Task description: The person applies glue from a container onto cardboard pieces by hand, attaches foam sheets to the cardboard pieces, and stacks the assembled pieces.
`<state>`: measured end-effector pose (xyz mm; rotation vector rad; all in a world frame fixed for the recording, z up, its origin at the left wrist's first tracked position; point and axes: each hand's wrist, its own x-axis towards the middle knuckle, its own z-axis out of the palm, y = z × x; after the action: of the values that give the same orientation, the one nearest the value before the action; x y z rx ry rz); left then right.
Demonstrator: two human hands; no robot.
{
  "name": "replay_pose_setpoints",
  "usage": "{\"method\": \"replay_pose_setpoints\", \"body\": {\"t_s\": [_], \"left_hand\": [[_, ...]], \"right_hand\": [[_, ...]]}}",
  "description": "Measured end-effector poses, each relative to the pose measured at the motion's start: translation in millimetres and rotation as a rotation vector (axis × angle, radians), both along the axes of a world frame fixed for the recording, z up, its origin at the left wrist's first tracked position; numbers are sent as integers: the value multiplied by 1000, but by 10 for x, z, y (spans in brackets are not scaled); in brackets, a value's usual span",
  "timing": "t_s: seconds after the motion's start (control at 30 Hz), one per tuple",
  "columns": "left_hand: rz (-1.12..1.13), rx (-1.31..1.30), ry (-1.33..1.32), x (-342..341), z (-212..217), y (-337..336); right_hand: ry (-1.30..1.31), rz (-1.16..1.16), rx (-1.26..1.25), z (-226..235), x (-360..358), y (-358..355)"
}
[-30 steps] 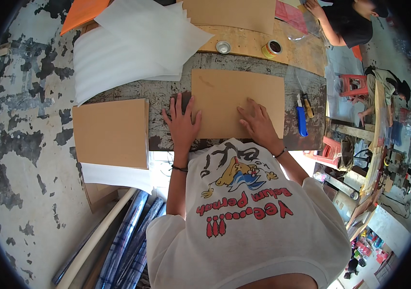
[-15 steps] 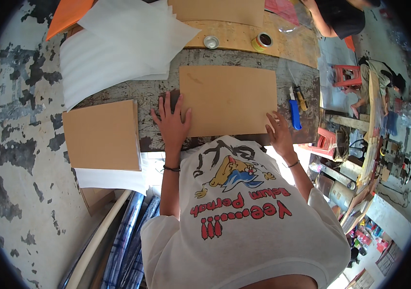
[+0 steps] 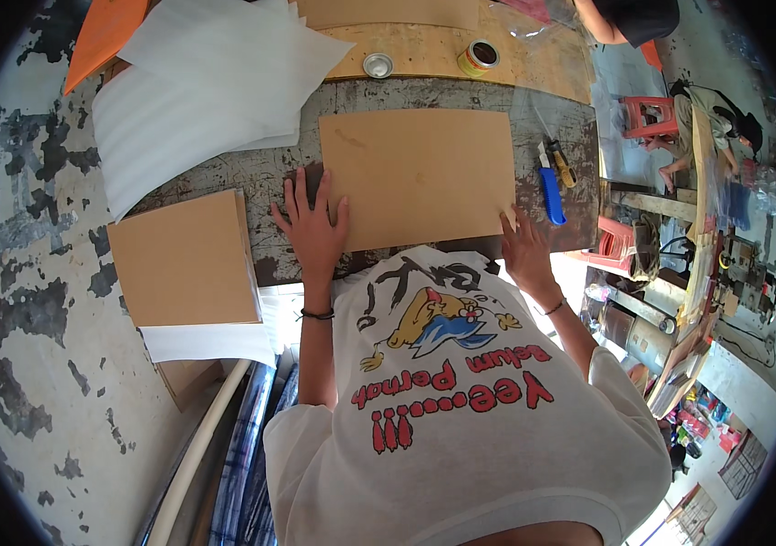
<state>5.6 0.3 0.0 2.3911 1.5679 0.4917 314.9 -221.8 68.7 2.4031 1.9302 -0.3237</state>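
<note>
A brown cardboard sheet (image 3: 417,177) lies flat on the dark, worn tabletop (image 3: 224,173) in front of me. At its left edge rests my left hand (image 3: 313,227), palm down, with fingers spread. My right hand (image 3: 526,255) is at the sheet's lower right corner, its fingers loosely stretched and the fingertips touching or very close to the edge. Neither hand grips anything. Right of the sheet lie a blue-handled cutter knife (image 3: 552,193) and a tool with a yellow-and-black handle (image 3: 562,166).
White foam sheets (image 3: 206,73) pile up at the far left, near an orange sheet (image 3: 101,41). A stack of brown boards (image 3: 186,259) lies nearer left. An open tin (image 3: 479,58) and its lid (image 3: 378,65) stand beyond the sheet. Another person's arm (image 3: 599,20) shows at far right.
The whole view has shifted slightly, so the table things sit a little further left and up. My right hand's fingers have straightened somewhat at the sheet's corner; my left hand stays at its edge.
</note>
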Motion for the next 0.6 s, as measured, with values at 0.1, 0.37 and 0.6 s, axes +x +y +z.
{"method": "replay_pose_setpoints", "body": {"t_s": [0.1, 0.37, 0.6], "left_hand": [[4, 7, 3, -10, -1, -4], [3, 9, -2, -13, 0, 10], [-1, 3, 6, -14, -16, 9]], "right_hand": [[-68, -11, -79, 23, -53, 20], [-104, -2, -113, -101, -194, 13], [-194, -19, -72, -73, -255, 135]]}}
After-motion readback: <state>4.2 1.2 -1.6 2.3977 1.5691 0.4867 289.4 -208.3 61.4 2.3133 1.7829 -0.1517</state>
